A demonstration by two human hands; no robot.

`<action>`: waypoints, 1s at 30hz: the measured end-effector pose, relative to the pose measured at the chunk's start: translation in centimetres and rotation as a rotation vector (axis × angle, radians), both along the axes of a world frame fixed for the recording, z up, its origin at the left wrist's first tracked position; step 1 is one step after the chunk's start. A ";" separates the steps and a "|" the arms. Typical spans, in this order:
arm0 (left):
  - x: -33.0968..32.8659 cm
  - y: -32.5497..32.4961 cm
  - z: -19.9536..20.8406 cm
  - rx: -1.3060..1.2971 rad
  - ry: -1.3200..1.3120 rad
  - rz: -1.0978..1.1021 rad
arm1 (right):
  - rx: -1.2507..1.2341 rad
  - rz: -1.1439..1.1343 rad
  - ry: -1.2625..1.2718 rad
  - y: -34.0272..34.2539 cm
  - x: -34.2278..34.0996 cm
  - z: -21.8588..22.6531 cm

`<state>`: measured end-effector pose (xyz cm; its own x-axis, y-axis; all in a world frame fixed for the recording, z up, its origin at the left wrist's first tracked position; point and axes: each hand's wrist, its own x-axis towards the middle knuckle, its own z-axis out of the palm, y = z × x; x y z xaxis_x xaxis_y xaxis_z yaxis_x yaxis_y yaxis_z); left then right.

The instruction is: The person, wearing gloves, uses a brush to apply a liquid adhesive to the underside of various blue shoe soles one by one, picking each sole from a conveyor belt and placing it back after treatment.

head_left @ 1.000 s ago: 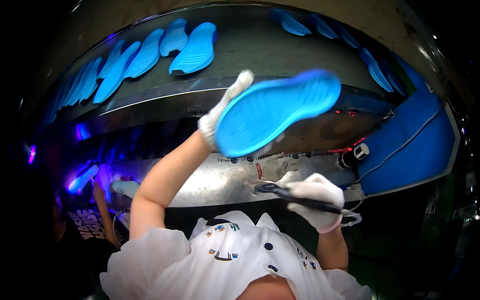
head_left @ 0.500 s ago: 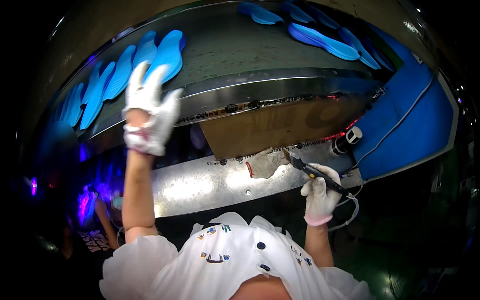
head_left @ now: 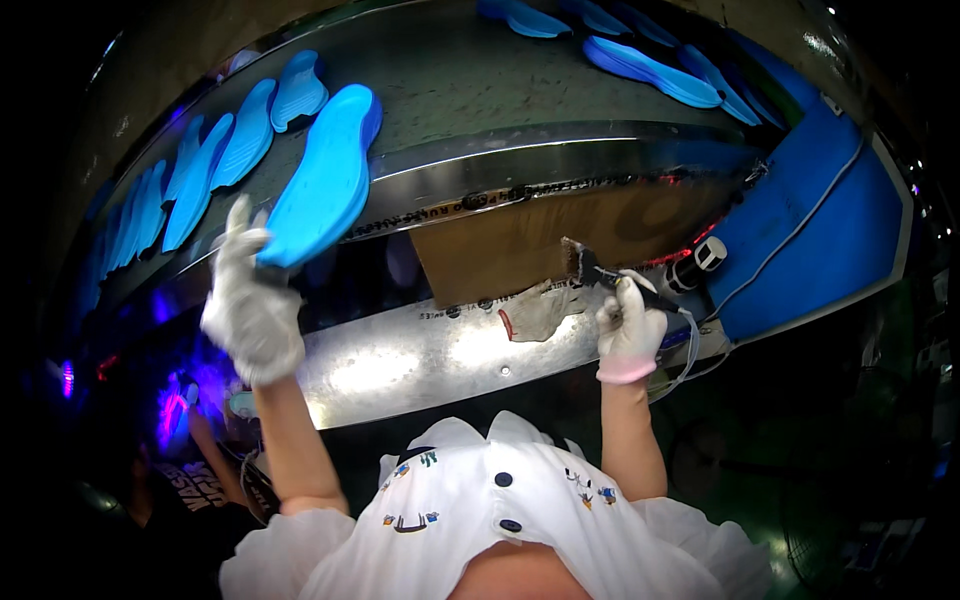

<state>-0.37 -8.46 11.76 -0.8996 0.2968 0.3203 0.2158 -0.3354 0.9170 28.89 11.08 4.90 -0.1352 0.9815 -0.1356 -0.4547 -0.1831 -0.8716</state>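
My left hand (head_left: 252, 305), in a white glove, grips the near end of a blue shoe sole (head_left: 325, 180). The sole is lifted and tilted over the front edge of the conveyor belt (head_left: 455, 90), its far end toward the belt. In my gloved right hand (head_left: 630, 330) is a dark-handled brush (head_left: 587, 266), with a pale tube (head_left: 690, 345) trailing from its rear. Its brownish tip points up and left, above a crumpled off-white glove (head_left: 540, 312) lying on the metal ledge (head_left: 400, 372). The fingers of my left hand are slightly blurred.
More blue soles (head_left: 245, 130) lie in a row on the belt's left, and others (head_left: 650, 70) at the far right. A cardboard sheet (head_left: 520, 245) stands below the belt. A black-and-white cylinder (head_left: 697, 262) and a blue panel (head_left: 800, 240) are at right. Another person's arm (head_left: 215, 455) shows at lower left.
My left hand has closed on a sole and drawn it off the belt toward me. The brush in my right hand has turned more upright and risen slightly.
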 end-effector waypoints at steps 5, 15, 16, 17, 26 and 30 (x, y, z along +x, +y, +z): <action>0.7 -2.4 -0.9 0.613 -0.926 -1.170 | -0.138 0.111 0.144 0.2 -0.7 -0.3; 6.2 3.3 -3.8 0.512 -0.873 -0.947 | 0.078 0.407 -0.110 -0.9 -4.8 4.7; 7.5 3.8 -4.0 0.446 -0.780 -0.896 | 0.232 0.413 -0.197 -0.9 -6.5 6.2; 8.9 3.7 -4.0 0.425 -0.799 -0.893 | 0.379 0.421 -0.289 -1.2 -8.4 7.3; 8.9 3.8 -5.4 0.518 -0.889 -0.778 | 1.170 0.549 -0.646 -8.1 -6.6 7.9; 10.2 1.9 -6.9 0.627 -1.073 -0.900 | 1.388 0.161 -0.514 -7.7 -11.3 7.9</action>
